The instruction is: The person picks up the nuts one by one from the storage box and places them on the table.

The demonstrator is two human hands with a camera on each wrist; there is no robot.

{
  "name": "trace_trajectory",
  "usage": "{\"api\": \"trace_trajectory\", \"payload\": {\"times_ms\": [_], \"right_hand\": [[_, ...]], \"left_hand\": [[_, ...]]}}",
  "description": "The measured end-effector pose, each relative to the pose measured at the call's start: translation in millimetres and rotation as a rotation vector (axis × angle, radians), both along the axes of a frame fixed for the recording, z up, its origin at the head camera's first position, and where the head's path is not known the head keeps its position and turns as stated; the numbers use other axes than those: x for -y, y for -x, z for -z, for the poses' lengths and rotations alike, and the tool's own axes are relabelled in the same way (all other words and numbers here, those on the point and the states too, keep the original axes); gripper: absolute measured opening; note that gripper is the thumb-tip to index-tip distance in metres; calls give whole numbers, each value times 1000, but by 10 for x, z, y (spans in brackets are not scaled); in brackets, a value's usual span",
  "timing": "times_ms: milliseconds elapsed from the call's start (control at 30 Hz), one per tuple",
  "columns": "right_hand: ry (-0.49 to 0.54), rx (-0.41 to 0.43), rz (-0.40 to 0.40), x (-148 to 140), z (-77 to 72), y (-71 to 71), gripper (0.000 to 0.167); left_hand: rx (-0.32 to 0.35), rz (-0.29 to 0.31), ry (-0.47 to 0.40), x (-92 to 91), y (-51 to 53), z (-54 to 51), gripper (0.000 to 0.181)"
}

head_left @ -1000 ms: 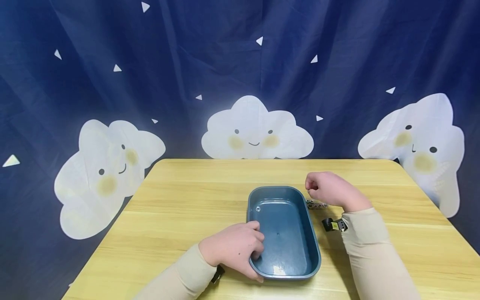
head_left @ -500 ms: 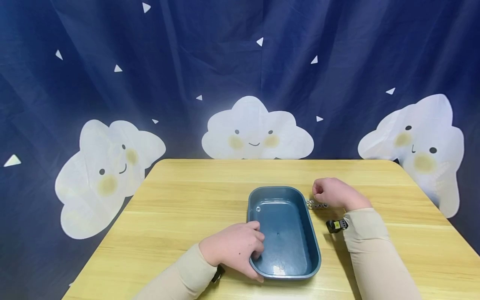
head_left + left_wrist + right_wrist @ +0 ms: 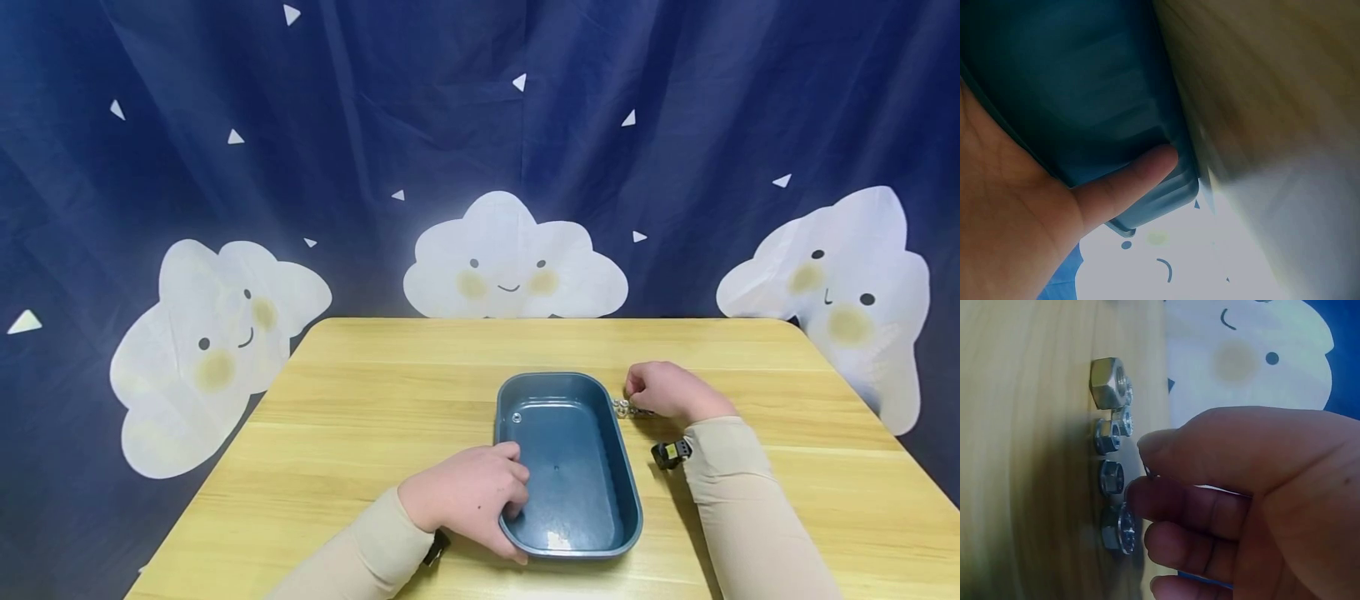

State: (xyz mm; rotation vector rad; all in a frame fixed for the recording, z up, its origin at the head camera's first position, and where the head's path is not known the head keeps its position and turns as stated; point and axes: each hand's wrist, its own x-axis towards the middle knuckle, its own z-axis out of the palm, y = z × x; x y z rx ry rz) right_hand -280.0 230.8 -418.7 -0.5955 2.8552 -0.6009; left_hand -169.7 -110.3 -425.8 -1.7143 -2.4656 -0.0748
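Note:
A deep blue-grey plastic tray (image 3: 567, 500) sits on the table, and one small nut (image 3: 517, 418) lies inside it. My left hand (image 3: 474, 497) grips the tray's near-left rim. The left wrist view shows its thumb (image 3: 1132, 184) against the tray's outer wall. Beyond the tray's right side, several metal nuts (image 3: 1108, 436) of different sizes lie in a loose group, among them a large hex nut (image 3: 1107, 383). Right beside them is my right hand (image 3: 670, 390), fingers curled, thumb and forefinger tips close together. A tiny glint shows between those tips; whether they hold a nut is unclear.
The wooden table (image 3: 390, 392) carries the tray and nuts. Behind its far edge hangs a dark blue curtain (image 3: 360, 125) with cloud faces. A small black device (image 3: 670, 454) is strapped at the right wrist; another shows under the left.
My right hand has moved from near the tray's far-right corner rightward and down to the nuts. The left hand and tray have stayed put.

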Motion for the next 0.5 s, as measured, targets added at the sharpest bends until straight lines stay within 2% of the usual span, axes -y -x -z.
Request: {"api": "trace_trajectory", "payload": {"times_ms": [333, 500], "right_hand": [[-28, 26, 27, 17, 54, 26, 5], [-30, 13, 20, 6, 58, 33, 6]], "left_hand": [[0, 6, 6, -4, -2, -2, 52], [-5, 5, 8, -5, -2, -6, 53]]}}
